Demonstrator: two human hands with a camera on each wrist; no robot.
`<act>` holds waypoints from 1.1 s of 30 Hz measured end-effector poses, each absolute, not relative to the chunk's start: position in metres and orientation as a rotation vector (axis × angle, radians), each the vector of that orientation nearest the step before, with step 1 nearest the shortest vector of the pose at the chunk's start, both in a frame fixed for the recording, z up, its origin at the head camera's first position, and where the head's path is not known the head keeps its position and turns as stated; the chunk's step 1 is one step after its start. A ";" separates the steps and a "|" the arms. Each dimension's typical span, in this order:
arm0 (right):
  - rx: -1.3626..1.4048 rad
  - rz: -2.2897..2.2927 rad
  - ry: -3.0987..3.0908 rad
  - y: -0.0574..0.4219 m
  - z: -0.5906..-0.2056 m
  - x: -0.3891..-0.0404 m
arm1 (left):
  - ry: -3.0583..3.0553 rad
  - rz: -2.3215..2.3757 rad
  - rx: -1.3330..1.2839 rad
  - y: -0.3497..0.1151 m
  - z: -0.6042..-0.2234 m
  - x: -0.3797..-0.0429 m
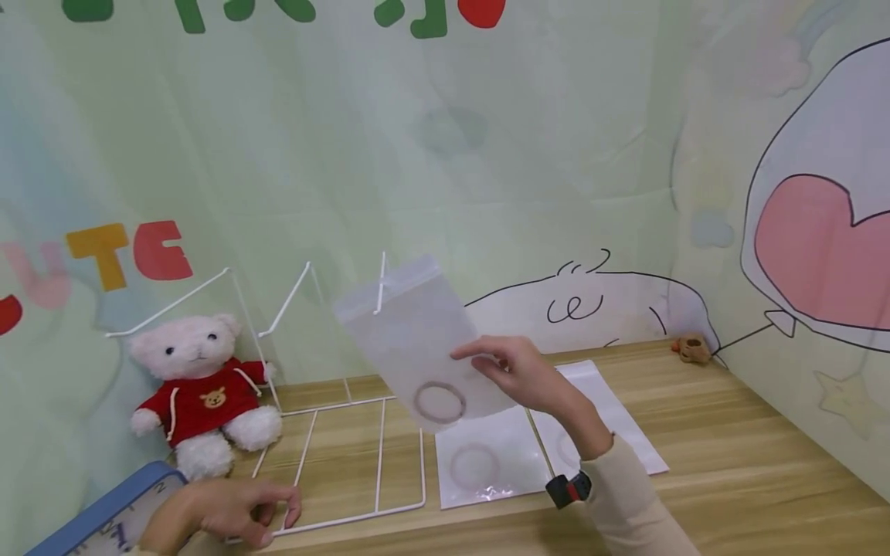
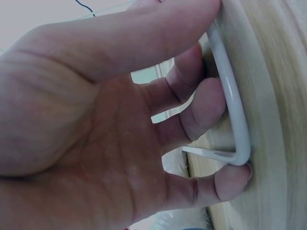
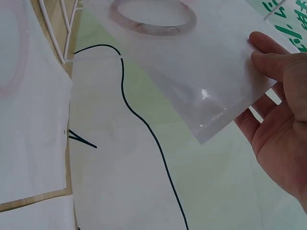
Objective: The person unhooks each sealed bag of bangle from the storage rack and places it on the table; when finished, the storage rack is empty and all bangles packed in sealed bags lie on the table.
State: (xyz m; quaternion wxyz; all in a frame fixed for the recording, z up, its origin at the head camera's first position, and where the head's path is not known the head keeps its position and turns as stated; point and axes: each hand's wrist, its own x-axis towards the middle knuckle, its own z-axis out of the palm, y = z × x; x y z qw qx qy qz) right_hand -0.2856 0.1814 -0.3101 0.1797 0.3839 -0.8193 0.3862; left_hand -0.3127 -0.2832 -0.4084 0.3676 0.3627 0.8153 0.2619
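Observation:
A translucent zip bag point(image 1: 410, 332) with a bangle point(image 1: 440, 402) inside is tilted in the air. My right hand point(image 1: 524, 374) pinches its side edge, thumb on one face and fingers behind, as the right wrist view shows. One upright prong of a white wire rack point(image 1: 381, 516) meets the bag's top strip, its tip showing in front of the plastic. At the rack's front left corner, my left hand point(image 1: 225, 510) holds the base wire point(image 2: 231, 98), fingers curled about it against the tabletop.
Two flat bags, a left one point(image 1: 455, 494) and a right one point(image 1: 626, 421), each with a pale bangle, lie right of the rack. A plush bear point(image 1: 208, 394) in red sits behind the rack's left side. A blue-rimmed clock point(image 1: 104, 513) stands front left. A small brown figure point(image 1: 691, 349) is far right.

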 end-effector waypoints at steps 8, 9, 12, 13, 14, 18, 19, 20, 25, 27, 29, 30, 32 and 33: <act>1.114 1.055 -2.298 0.191 -0.297 -0.276 | 2.063 0.699 0.899 -0.303 -0.442 -0.339; 1.118 1.048 -2.295 0.192 -0.295 -0.274 | 2.063 0.697 0.894 -0.306 -0.447 -0.343; 1.128 1.023 -2.286 0.195 -0.290 -0.269 | 2.061 0.681 0.894 -0.312 -0.458 -0.353; 1.132 1.018 -2.285 0.195 -0.288 -0.268 | 2.062 0.678 0.894 -0.313 -0.459 -0.355; 1.137 1.016 -2.285 0.196 -0.287 -0.267 | 2.063 0.677 0.897 -0.312 -0.457 -0.354; 1.152 1.010 -2.287 0.198 -0.283 -0.261 | 2.071 0.684 0.902 -0.296 -0.431 -0.332; 1.153 1.009 -2.289 0.199 -0.282 -0.260 | 2.074 0.692 0.906 -0.290 -0.422 -0.324; 1.156 1.007 -2.289 0.200 -0.281 -0.258 | 2.080 0.695 0.912 -0.284 -0.413 -0.316; 1.160 0.993 -2.290 0.205 -0.279 -0.254 | 2.119 0.706 0.888 -0.266 -0.384 -0.289; 1.159 0.992 -2.290 0.207 -0.278 -0.253 | 2.134 0.693 0.883 -0.264 -0.382 -0.287; 1.157 0.990 -2.295 0.209 -0.275 -0.251 | 2.132 0.693 0.887 -0.264 -0.382 -0.287; 1.154 0.990 -2.299 0.209 -0.274 -0.250 | 2.128 0.693 0.891 -0.265 -0.383 -0.289; 1.150 0.983 -2.306 0.210 -0.272 -0.248 | 2.123 0.696 0.895 -0.268 -0.388 -0.293; 1.150 0.984 -2.312 0.210 -0.270 -0.247 | 2.116 0.686 0.910 -0.271 -0.392 -0.297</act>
